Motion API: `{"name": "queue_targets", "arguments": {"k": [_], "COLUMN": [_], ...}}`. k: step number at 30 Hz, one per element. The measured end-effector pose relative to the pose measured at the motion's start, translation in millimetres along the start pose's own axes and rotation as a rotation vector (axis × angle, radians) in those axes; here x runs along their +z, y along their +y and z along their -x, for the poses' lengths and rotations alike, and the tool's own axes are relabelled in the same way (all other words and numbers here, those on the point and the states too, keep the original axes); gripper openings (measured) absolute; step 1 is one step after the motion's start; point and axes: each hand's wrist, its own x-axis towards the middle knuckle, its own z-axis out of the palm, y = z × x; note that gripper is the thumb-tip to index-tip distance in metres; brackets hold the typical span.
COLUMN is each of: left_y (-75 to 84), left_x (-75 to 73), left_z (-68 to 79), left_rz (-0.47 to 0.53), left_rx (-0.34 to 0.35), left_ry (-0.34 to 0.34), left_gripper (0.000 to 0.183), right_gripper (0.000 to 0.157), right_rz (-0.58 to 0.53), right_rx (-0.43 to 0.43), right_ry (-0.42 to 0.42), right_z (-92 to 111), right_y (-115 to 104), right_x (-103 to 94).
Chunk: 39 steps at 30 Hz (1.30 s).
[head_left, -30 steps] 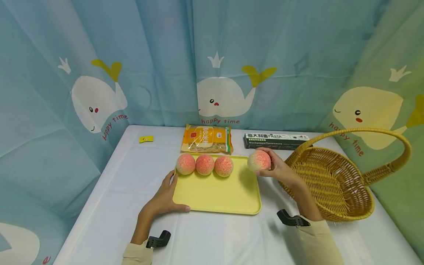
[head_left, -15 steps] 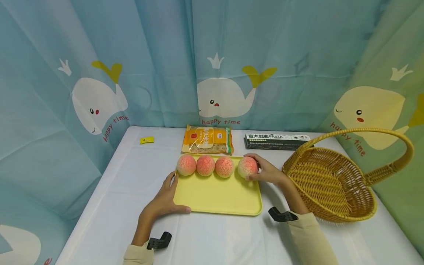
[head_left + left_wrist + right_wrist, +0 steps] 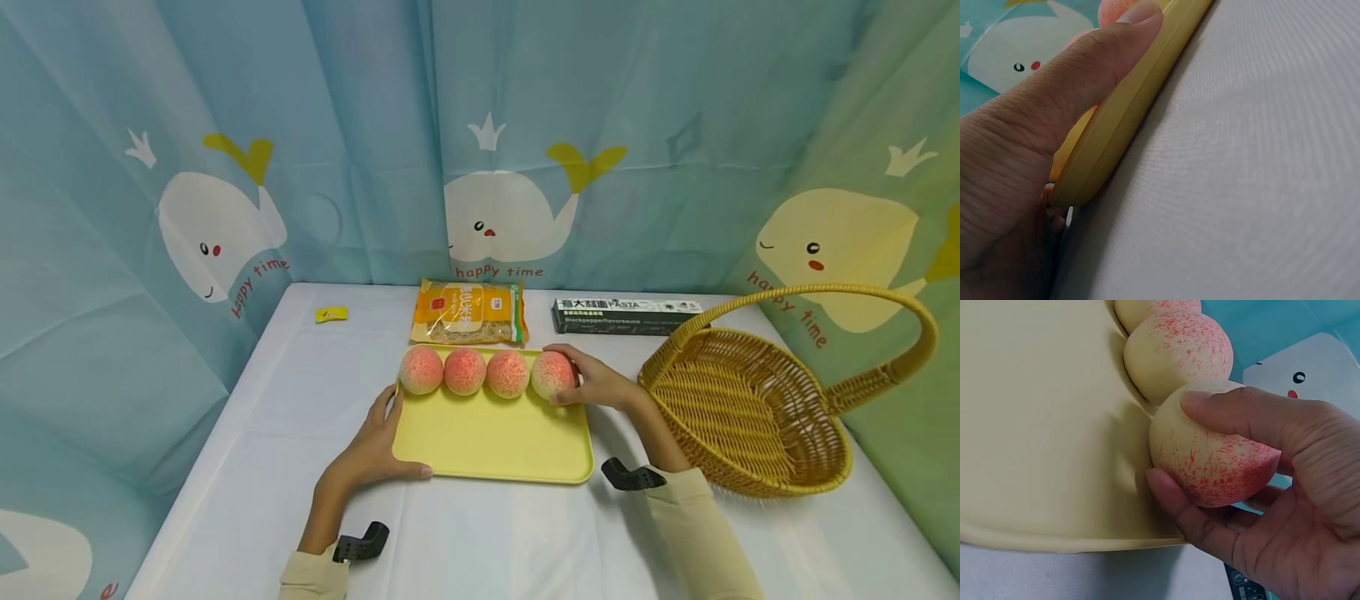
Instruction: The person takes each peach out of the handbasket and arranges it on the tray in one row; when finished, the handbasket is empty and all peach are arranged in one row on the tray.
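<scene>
On the yellow tray (image 3: pixel 487 442) three pink-and-cream peaches stand in a row along the far edge: a left peach (image 3: pixel 421 370), a middle peach (image 3: pixel 465 372) and a third peach (image 3: pixel 508 374). My right hand (image 3: pixel 602 386) grips another peach (image 3: pixel 551 372) at the row's right end, low over the tray. Seen from the right wrist, thumb and fingers wrap this peach (image 3: pixel 1210 459), right up against its neighbour (image 3: pixel 1179 353). My left hand (image 3: pixel 375 446) holds the tray's near left corner, its thumb (image 3: pixel 1110 53) along the front rim and its fingers along the left side.
Right of the tray stands a wicker basket (image 3: pixel 731 408) with a tall arched handle. Behind the tray lie an orange food packet (image 3: pixel 468 312) and a black pasta box (image 3: pixel 626 317). A small yellow packet (image 3: pixel 331 314) lies at the back left. A whale-print curtain surrounds the table.
My right hand has carried its peach leftward and down, from over the tray's right edge to the end of the row. The left hand keeps its place at the tray's corner.
</scene>
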Motion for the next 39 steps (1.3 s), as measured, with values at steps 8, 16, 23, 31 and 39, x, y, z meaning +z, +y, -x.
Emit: {"name": "queue_targets", "arguments": {"k": [8, 16, 23, 31, 39], "left_y": [-0.1, 1.7, 2.6, 1.6, 1.0], "left_x": [0.5, -1.4, -1.6, 0.0, 0.0], "left_z": [-0.1, 0.8, 1.4, 1.3, 1.5], "left_rz": [0.007, 0.01, 0.006, 0.013, 0.012], "left_rx": [-0.003, -0.01, -0.008, -0.001, 0.001], "left_ry": [0.005, -0.001, -0.006, -0.004, 0.002], "left_gripper": [0.138, 0.138, 0.139, 0.138, 0.138], "right_gripper": [0.089, 0.079, 0.081, 0.081, 0.083], "right_rz": [0.031, 0.056, 0.096, 0.14, 0.162], "right_rx": [0.03, 0.029, 0.021, 0.003, 0.027], "right_ry": [0.019, 0.074, 0.07, 0.08, 0.065], "right_z": [-1.4, -0.4, 1.8, 1.2, 1.2], "right_y": [-2.0, -8.3, -9.0, -6.3, -9.1], "right_x": [1.2, 4.8, 5.7, 6.0, 5.2]}}
